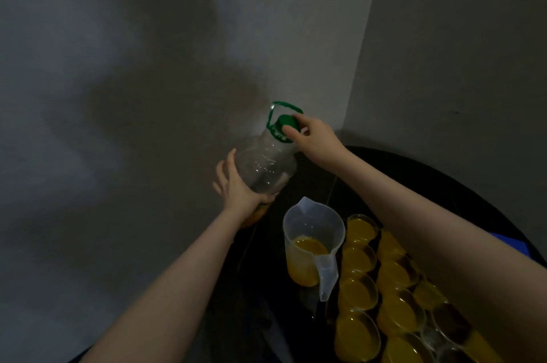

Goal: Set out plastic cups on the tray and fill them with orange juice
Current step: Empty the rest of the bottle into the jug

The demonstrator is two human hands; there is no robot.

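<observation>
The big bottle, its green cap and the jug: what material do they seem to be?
Bottle: clear thin plastic, probably; glossy, ribbed, see-through.
Green cap: opaque plastic, it seems; same green as its carry loop.
Jug: frosted, translucent plastic; juice shows dimly through its wall.

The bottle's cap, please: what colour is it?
Green, like its carry handle; the head view shows the cap pinched by the right hand.

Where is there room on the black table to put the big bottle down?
Bare black table shows behind the jug, between it and the wall corner. A dim patch lies left of the jug. Right of the jug it is crowded: juice cups stand packed together. The bottle is in both hands.
</observation>
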